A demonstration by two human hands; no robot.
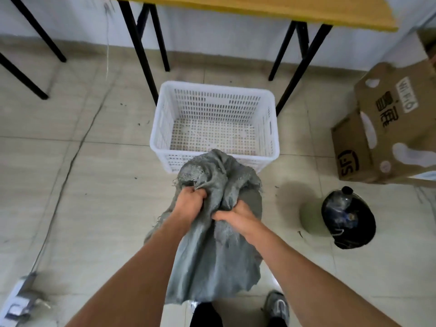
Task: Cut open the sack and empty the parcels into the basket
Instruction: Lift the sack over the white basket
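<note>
Both hands, the left hand (190,202) and right hand (238,219), clutch bunched folds of the grey sack (212,244), held up just in front of the white basket (162,128), whose bottom shows no parcels. Risk as I see it: if the sack's mouth hangs short of the rim, parcels could spill onto the floor (94,197).

i'm standing in what looks like a parcel sorting or storage room: bare tiled floor (94,197), plain white wall, folding tables (259,10) on black legs, a courier-branded cardboard box (377,138), a white plastic basket (214,119), and a power strip (18,300) on the floor.
</note>
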